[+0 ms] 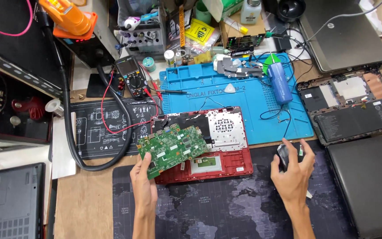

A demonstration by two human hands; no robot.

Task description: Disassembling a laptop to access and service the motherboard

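While the left hand (143, 179) grips a green circuit board (172, 148) by its lower left corner, tilted above an opened red laptop shell (226, 146) at the centre of the frame, the right hand (293, 170) lies curled over a dark computer mouse (284, 156) at lower right, fingers wrapped about it. By the look of it, the board is out of its shell and under inspection; setting it back would call for lining it up over the bare red tray. Red probe leads (124, 126) from a multimeter (130, 75) trail to the shell's upper left edge, close by the board. A blue work mat (244, 95) carrying a blue cylinder (280, 82) lies behind, another stripped laptop (350, 108) sits at right, and a thick black hose (69, 128) loops across the surface (82, 199) at left.
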